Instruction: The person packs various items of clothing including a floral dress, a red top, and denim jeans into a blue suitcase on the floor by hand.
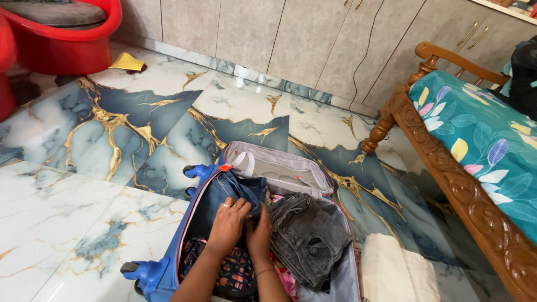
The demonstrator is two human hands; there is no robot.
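Both grips, left hand (pixel 226 222) and right hand (pixel 259 230), close side by side on folded blue jeans (pixel 232 193) lying just ahead in the open suitcase (pixel 168 263).

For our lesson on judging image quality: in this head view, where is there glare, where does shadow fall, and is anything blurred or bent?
Head view: soft even light; pale glare streaks the glossy floor near the cupboards; shadow lies inside the suitcase under the hands, left and right; the jeans stay sharp; wide-angle bending tilts the bed frame at the edge.
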